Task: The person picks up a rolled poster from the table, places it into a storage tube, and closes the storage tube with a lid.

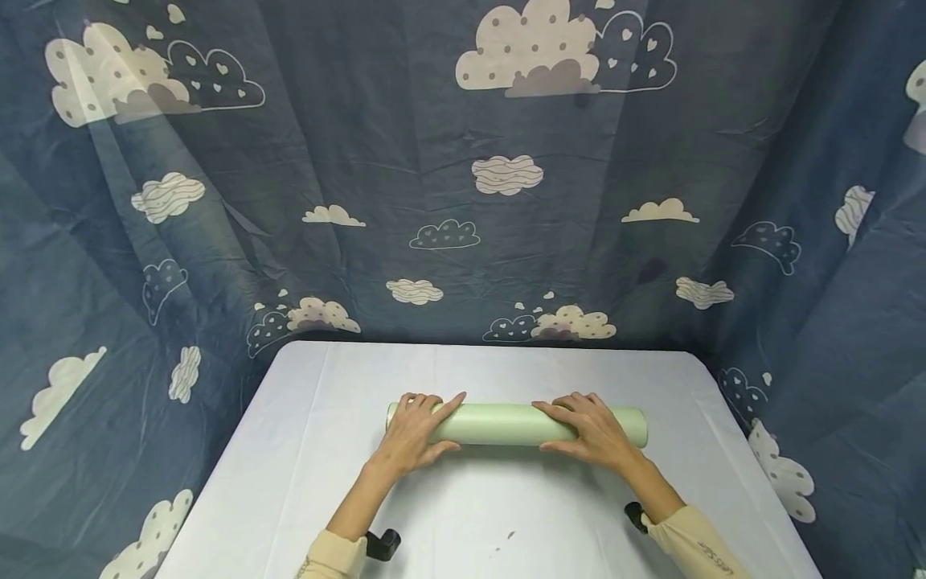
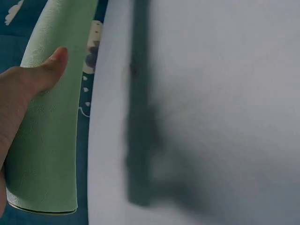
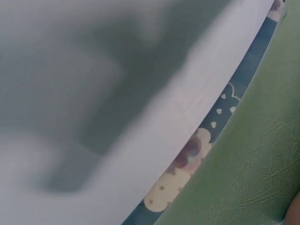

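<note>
A pale green rolled-up mat (image 1: 499,425) with a creased, leather-like surface lies crosswise in front of me in the head view. My left hand (image 1: 414,433) grips it near its left end, and my right hand (image 1: 592,431) grips it towards the right end. Both hands have their fingers over the far side and thumbs on the near side. In the left wrist view the mat (image 2: 47,150) shows layered edges at its end, with my left thumb across it. The mat (image 3: 248,168) is held above the table, its shadow apart from it. Most of my right hand is hidden in the right wrist view.
The white table (image 1: 304,490) has rounded far corners and a few dark specks near its front. A dark blue cloud-patterned curtain (image 1: 362,104) hangs behind and along both sides. Black wrist-worn devices (image 1: 383,545) sit below the sleeves.
</note>
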`<state>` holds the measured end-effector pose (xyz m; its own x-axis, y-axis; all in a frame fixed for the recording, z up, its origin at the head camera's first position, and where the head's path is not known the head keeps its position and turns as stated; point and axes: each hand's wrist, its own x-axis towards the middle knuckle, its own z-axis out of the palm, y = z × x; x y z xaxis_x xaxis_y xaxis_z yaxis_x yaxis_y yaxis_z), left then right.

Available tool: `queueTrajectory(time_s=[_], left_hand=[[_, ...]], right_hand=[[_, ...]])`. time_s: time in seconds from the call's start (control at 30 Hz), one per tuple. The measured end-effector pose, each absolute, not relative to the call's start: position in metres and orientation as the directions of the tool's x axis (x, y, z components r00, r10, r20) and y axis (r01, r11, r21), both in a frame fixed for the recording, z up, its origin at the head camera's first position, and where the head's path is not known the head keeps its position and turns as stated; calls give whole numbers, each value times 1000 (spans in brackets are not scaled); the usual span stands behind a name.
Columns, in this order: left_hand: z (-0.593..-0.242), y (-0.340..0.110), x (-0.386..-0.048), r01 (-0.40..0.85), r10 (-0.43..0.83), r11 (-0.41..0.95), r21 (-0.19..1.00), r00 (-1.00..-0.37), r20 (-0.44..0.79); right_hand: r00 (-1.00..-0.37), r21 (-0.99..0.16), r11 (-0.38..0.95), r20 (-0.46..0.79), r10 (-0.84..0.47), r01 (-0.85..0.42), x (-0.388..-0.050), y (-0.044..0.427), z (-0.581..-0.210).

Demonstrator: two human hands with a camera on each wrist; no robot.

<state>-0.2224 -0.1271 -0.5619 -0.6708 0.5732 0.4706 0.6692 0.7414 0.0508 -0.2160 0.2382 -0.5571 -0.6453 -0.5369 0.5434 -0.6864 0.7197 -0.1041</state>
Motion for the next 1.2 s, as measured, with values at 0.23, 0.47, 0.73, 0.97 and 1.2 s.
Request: queueTrajectory(time_s=[0.23,0.47,0.73,0.97,1.2], left_hand=[[-577,-137,-228,681,570,732,20,-629,529],[-581,-147,-238,684,567,728,38,-632,528],[-595,-145,-250,685,582,726,66,-662,472],[-606,-144,-254,664,559,738,120,-702,441],[-611,-144,-256,642,541,749,162,-734,410]], right_hand=[[-729,-154,746,412,-547,-647,-218,238,-555],[-800,-198,786,298,-520,-585,-225,244,-563],[-833,-266,801,315,-454,-537,-229,249,-587],[-850,-306,800,301,-432,-515,-232,247,-594],[-863,-313,809,268,-427,-498,-237,246,-597]])
